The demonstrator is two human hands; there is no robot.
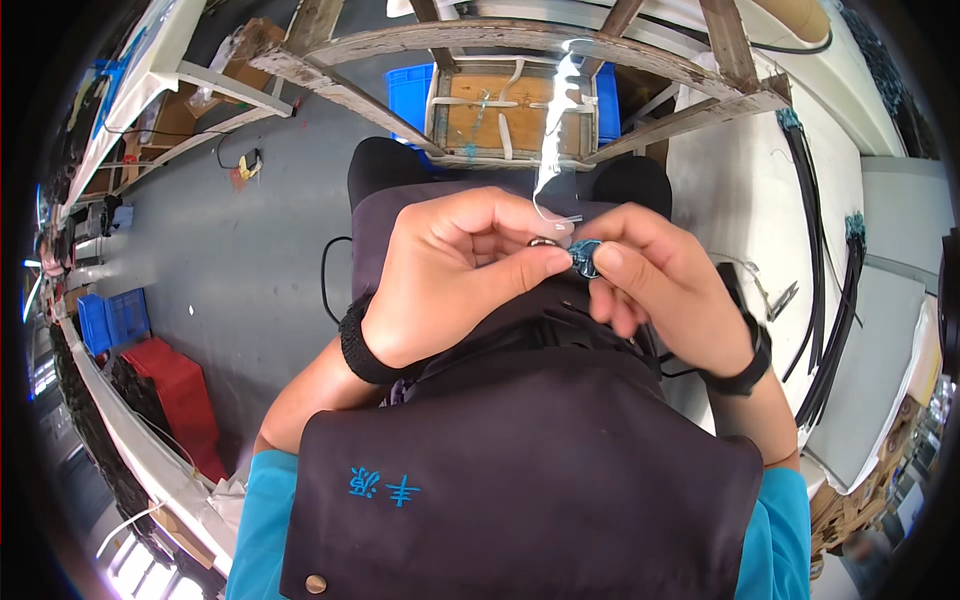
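Note:
Above my lap, both hands meet at a small teal-and-black piece [585, 259] that looks wrapped or knotted. My left hand [450, 265] pinches its left end between thumb and forefinger, the other fingers curled. A small dark metallic loop [543, 242] shows by the left fingertips; how it joins the teal piece cannot be made out. My right hand [670, 285] grips the right end of the piece with its thumb against the fingers. A clear shiny plastic strip [552, 150] stands just beyond the fingertips, its lower end close to the left forefinger.
Ahead is a worn wooden frame [500, 42], with a wood-bottomed tray [510, 130] and blue crates [408, 98] below. On the pale table [720, 170] at right lie black cord bundles [815, 250] with teal ends and small pliers [783, 300]. A red bin [180, 400] stands left.

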